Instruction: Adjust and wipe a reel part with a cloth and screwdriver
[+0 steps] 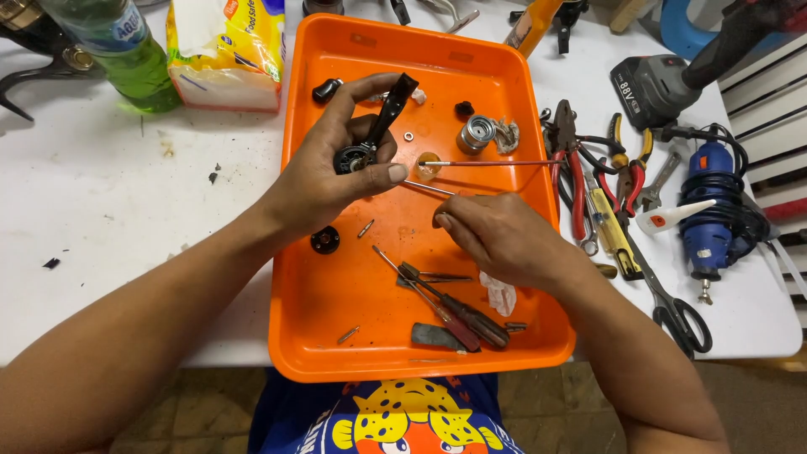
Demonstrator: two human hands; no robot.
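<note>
My left hand (332, 172) holds a small black mechanical part (370, 139) with a handle-like arm up over the orange tray (294, 277). My right hand (496, 235) pinches a thin metal rod (424, 187) whose tip points at that part. In the tray lie a silver spool (477, 133), a long thin stick (496, 163), a round black cap (325, 240), two dark-handled screwdrivers (450, 309), tweezers (433, 276), small screws and a crumpled bit of tissue (502, 292).
Right of the tray lie pliers (572, 168), a yellow-handled tool (614, 235), scissors (677, 311), a white glue tube (672, 217), a blue rotary tool (710, 210) and a cordless drill (672, 80). A green bottle (126, 50) and a tissue pack (225, 50) stand at the back left.
</note>
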